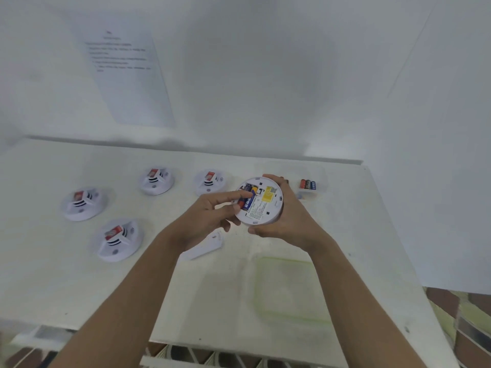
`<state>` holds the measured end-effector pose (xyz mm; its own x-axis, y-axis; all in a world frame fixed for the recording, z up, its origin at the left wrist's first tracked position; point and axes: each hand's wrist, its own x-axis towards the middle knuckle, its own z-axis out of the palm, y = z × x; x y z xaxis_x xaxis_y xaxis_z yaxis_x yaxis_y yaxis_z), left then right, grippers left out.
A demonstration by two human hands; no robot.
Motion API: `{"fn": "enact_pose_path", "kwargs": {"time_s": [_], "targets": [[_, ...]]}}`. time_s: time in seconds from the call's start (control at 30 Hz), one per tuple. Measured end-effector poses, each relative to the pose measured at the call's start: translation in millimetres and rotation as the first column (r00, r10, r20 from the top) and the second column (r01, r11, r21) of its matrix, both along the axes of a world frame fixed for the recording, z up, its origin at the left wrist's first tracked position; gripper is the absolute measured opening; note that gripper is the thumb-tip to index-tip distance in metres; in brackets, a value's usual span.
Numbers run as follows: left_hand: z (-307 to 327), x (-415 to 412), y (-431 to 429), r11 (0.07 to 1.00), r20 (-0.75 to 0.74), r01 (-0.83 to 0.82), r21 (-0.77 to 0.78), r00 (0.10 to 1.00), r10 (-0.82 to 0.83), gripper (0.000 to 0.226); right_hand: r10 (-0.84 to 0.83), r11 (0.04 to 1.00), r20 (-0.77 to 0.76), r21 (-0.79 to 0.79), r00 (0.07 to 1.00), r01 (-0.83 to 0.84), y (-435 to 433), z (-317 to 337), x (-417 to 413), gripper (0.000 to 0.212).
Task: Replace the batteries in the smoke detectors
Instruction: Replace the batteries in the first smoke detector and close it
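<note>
My right hand [287, 221] grips a round white smoke detector [261, 201] above the table, its back side up, with a yellow label and an open battery bay. A blue battery [247, 201] lies in that bay. My left hand [212, 213] pinches this battery between forefinger and thumb. A white battery cover [204, 248] lies on the table just below my hands. Spare batteries [308, 185] sit in a small clear tray to the right of the detector.
Several more white smoke detectors lie face up on the white table [79, 274], among them those at the left [82, 204], front left [118, 240] and back [156, 180]. A clear green-rimmed container [289, 288] sits near the front. A printed sheet [127, 75] hangs on the wall.
</note>
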<state>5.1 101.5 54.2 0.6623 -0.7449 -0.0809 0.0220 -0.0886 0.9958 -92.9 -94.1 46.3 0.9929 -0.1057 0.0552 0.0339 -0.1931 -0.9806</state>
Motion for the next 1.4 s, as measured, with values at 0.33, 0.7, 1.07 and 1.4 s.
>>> {"fn": "enact_pose_path", "kwargs": {"time_s": [0.33,0.7,1.07,1.4], "targets": [[-41.1,17.0,76.8,0.958,0.352,-0.211,0.197,0.927,0.132,0.028,-0.113,0.994,0.003,0.001,0.994,0.113,46.1,-18.1,-11.1,0.095],[-71.8,13.8,86.2,0.799,0.54,-0.25,0.547,0.835,-0.108,0.071,-0.169,0.986,0.007,0.007,0.986,0.169,67.8,-24.7,-17.3,0.099],[-48.4,20.7,114.0,0.789,0.389,-0.209,0.578,0.92,-0.041,0.063,-0.055,0.994,-0.022,0.092,0.998,0.057,75.3,-21.7,-20.7,0.095],[10.5,6.3,105.5,0.966,0.485,-0.229,0.121,0.863,0.144,0.061,0.063,0.99,-0.042,0.129,0.997,-0.057,76.1,-15.4,-20.9,0.098]]}}
